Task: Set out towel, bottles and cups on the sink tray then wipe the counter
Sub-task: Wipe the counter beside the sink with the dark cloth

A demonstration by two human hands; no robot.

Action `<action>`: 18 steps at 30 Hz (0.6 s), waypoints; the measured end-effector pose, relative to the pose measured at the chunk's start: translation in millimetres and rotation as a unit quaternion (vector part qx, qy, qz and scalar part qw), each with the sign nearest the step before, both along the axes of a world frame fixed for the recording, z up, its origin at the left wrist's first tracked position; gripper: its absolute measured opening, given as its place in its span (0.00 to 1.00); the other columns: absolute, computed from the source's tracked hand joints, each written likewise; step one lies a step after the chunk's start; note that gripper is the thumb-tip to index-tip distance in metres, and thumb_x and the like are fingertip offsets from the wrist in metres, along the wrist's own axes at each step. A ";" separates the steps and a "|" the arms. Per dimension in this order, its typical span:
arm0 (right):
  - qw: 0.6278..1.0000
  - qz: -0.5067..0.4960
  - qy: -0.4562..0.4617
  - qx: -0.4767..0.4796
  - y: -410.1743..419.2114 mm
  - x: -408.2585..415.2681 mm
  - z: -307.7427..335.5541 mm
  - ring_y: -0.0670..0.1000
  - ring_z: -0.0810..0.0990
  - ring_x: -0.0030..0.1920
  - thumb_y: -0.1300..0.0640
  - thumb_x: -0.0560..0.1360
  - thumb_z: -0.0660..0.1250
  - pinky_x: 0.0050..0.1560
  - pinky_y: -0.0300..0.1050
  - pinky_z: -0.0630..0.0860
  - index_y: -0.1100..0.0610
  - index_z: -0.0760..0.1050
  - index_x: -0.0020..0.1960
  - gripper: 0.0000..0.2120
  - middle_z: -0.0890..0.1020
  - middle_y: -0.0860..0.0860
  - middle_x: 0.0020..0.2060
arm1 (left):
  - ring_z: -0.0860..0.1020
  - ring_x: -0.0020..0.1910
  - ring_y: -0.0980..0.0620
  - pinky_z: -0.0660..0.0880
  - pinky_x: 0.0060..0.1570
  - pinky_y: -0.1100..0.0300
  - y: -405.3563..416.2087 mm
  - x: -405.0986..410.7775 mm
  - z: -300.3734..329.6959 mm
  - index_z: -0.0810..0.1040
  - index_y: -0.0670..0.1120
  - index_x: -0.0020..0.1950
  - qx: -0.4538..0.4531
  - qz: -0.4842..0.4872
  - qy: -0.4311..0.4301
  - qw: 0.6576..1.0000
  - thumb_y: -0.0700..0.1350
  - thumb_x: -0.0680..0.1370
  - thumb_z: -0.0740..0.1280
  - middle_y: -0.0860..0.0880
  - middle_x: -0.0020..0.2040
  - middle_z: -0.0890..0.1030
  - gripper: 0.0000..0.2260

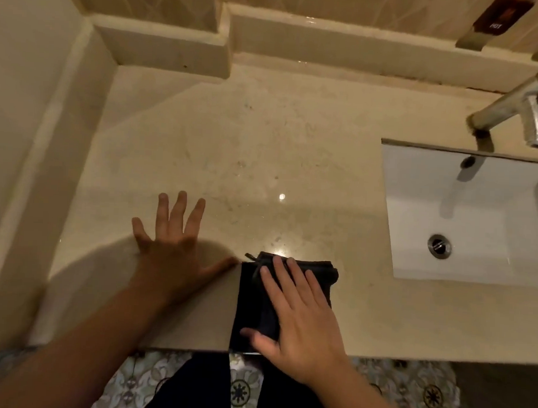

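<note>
A dark folded cloth (323,274) lies on the beige stone counter (263,148) near its front edge. My right hand (297,314) rests flat on top of the cloth with fingers spread, pressing it down. My left hand (174,249) lies flat on the bare counter just left of the cloth, fingers apart and holding nothing. No tray, bottles or cups are in view.
A white rectangular sink basin (462,216) with a metal drain (439,245) is set into the counter at the right. A chrome faucet (515,108) reaches over it. A raised ledge (163,47) runs along the back wall. Patterned floor tiles (243,389) show below the counter edge.
</note>
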State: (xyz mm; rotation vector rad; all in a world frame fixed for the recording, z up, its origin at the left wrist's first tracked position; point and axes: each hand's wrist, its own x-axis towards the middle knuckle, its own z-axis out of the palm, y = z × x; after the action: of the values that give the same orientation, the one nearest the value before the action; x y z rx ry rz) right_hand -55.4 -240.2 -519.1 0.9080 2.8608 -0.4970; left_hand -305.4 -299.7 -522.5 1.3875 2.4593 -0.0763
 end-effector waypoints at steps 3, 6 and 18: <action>0.998 -0.057 -0.015 0.014 1.4 5.7 -1.6 0.52 0.50 0.81 0.26 0.76 0.54 0.78 0.55 0.48 0.52 0.55 0.82 0.43 0.56 0.51 0.82 | 0.43 0.81 0.40 0.47 0.69 0.26 -3.9 -12.9 -3.8 0.48 0.52 0.81 0.016 -0.003 -0.029 0.999 0.86 0.59 0.52 0.44 0.82 0.49 0.59; 0.992 -0.117 -0.030 0.027 11.4 13.4 -2.8 0.53 0.50 0.81 0.27 0.77 0.53 0.79 0.55 0.47 0.52 0.53 0.82 0.42 0.54 0.51 0.82 | 0.40 0.80 0.39 0.46 0.68 0.24 -10.6 -25.9 -0.7 0.43 0.52 0.81 0.008 -0.010 -0.036 0.999 0.87 0.55 0.53 0.45 0.82 0.45 0.63; 0.956 -0.281 -0.040 0.070 97.0 -14.8 -7.6 0.54 0.44 0.82 0.40 0.82 0.43 0.80 0.57 0.45 0.55 0.48 0.83 0.33 0.51 0.56 0.82 | 0.21 0.72 0.39 0.38 0.67 0.23 -1.3 -55.0 2.4 0.24 0.50 0.76 -0.043 0.052 -0.062 0.996 0.89 0.39 0.46 0.45 0.76 0.23 0.76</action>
State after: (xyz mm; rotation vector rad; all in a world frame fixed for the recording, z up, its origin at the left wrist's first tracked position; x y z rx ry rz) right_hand -70.2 -143.2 -526.7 1.7360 2.5588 -0.2857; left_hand -360.4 -301.0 -520.1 1.1892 2.3916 -0.0690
